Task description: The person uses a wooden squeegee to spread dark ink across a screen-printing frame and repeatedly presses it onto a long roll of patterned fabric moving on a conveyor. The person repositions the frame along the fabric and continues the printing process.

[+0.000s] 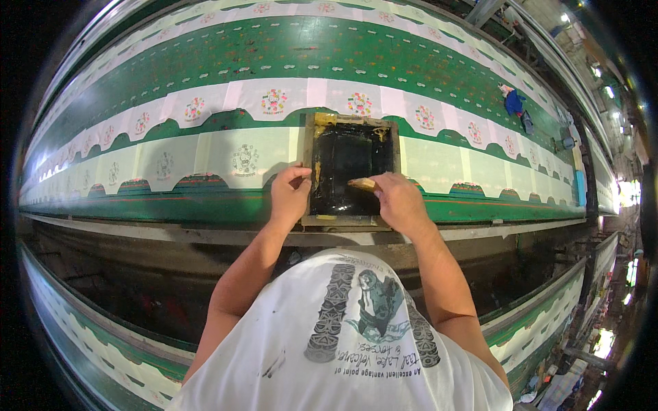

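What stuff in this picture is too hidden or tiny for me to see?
All in the head view:
Whatever lies under the dark screen: the screen covers it.
The gripped end of the tan tool: hidden by the right hand.
The far-left cloth prints: too small.

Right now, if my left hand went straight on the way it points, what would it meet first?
Your left hand would likely meet the left rail of the wooden frame first; it looks right beside it, though depth is unclear.

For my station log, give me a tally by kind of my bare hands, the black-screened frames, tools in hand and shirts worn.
Bare hands: 2
Black-screened frame: 1
Wooden tool: 1
White shirt: 1
Total: 5
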`<control>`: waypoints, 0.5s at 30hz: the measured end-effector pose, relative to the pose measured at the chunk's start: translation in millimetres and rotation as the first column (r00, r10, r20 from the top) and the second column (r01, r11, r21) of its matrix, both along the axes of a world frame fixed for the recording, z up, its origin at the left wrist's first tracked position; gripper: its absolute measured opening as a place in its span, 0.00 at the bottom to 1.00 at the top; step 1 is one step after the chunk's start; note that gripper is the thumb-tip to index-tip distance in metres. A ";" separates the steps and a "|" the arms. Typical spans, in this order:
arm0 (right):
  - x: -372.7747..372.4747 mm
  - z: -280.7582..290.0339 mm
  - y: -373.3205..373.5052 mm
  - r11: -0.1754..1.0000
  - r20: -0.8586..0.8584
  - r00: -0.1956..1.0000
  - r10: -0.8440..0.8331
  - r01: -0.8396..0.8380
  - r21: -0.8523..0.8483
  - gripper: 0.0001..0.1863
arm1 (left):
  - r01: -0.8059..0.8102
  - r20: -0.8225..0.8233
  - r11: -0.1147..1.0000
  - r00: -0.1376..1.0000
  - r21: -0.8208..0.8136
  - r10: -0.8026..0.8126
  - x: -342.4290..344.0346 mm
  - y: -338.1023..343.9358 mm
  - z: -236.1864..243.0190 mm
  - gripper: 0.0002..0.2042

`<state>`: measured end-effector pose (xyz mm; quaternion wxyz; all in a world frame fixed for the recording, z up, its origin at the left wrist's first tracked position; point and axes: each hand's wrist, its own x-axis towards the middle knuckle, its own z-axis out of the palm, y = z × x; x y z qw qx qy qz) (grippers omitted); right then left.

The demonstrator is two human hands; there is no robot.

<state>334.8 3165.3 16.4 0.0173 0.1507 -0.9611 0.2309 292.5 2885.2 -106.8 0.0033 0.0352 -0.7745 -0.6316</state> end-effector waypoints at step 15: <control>-15.8 -9.2 -9.8 0.971 0.256 0.943 -0.215 0.233 -0.044 0.11 | 0.042 0.115 0.996 0.992 0.076 -0.051 -13.9 -7.1 4.1 0.30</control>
